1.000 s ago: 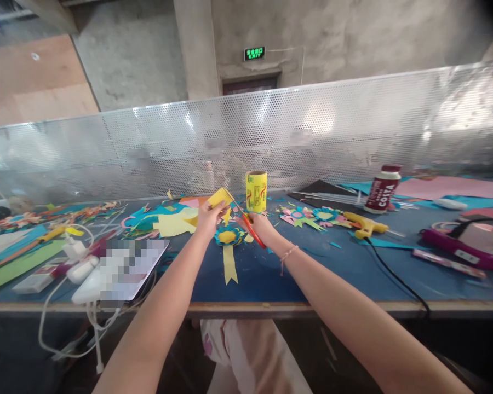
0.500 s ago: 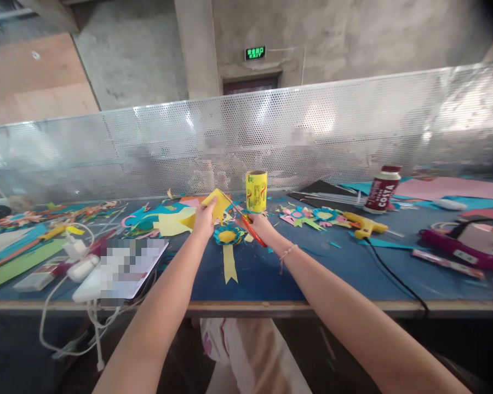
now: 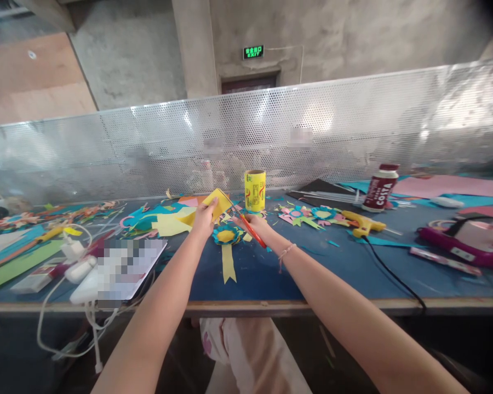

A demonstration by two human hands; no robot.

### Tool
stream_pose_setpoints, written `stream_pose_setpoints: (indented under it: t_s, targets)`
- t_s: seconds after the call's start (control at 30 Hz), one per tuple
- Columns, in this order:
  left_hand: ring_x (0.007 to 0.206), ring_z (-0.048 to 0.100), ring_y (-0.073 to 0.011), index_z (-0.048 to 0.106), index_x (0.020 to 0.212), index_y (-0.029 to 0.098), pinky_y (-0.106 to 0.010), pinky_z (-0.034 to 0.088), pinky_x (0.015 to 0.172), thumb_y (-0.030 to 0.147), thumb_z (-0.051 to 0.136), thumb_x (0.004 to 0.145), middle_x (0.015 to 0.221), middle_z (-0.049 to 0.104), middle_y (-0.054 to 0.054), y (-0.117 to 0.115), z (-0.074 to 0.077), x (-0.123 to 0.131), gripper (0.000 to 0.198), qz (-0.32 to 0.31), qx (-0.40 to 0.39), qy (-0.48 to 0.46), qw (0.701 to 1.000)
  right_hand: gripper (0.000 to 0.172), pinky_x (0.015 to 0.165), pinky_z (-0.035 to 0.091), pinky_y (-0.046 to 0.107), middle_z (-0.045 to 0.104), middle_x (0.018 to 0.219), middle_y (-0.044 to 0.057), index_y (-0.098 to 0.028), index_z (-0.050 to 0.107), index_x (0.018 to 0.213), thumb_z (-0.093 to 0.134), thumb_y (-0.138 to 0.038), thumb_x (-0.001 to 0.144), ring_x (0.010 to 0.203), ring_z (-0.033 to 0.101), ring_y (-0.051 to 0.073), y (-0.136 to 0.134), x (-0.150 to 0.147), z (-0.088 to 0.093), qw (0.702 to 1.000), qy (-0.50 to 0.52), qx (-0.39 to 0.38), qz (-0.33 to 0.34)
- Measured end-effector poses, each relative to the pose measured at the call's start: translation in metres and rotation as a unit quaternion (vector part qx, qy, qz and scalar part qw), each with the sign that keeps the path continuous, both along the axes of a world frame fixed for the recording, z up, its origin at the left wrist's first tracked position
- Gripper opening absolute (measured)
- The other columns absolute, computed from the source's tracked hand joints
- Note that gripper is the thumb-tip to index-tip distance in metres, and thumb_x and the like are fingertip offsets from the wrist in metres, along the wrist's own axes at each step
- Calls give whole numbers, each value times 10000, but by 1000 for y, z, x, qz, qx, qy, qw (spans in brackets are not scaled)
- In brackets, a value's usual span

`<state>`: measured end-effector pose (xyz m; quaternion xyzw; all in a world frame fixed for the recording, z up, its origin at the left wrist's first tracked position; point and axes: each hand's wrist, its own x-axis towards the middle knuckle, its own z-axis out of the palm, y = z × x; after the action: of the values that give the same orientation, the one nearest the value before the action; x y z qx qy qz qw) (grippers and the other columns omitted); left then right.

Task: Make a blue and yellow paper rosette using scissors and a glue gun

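My left hand point(image 3: 204, 217) pinches a piece of yellow paper point(image 3: 217, 203) above the table. In my right hand point(image 3: 258, 223) is a pair of scissors point(image 3: 252, 230) with red handles, fingers closed round them. The blades point up and left, at the right edge of the paper; whether they touch it I cannot make out. Just below both hands lies a blue paper rosette point(image 3: 225, 235) with a yellow centre and a notched yellow tail point(image 3: 229, 264). A yellow roll of tape or film point(image 3: 255, 190) stands upright behind my right hand.
A yellow glue gun point(image 3: 362, 223) with a black cord lies right, near a Costa bottle point(image 3: 380, 187). Further right is a purple strapped item point(image 3: 456, 246). Left are a tablet-like device point(image 3: 137, 268), white cables and paper scraps. A perforated metal screen point(image 3: 160, 148) borders the back.
The scissors have shifted slightly, with their blades a little lower beside the paper. The left hand keeps its hold on the yellow paper. The whole view has moved very slightly.
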<state>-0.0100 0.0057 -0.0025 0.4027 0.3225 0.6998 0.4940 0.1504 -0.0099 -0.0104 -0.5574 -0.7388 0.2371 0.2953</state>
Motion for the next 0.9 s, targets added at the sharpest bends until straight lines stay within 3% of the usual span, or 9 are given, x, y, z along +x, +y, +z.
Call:
stream_pose_setpoints:
  t_s: [0.4,0.9]
  targets:
    - [698,664,-143,649,860,174,-232,508,607,288,704,669,756,684,-21,-5,4,1,229,15,-2,3,1000,428,498,355,227,569,589,18,-171,606,676,542,-591,726,591,538,150,-2,0,2,1000,-10,19,-15]
    - [665,654,-134,643,830,159,-233,506,610,302,752,621,758,685,-21,-2,2,1,275,2,9,-13,1000,433,490,329,254,432,504,-18,-204,412,553,506,-568,768,505,435,115,-1,0,3,1000,27,-12,9]
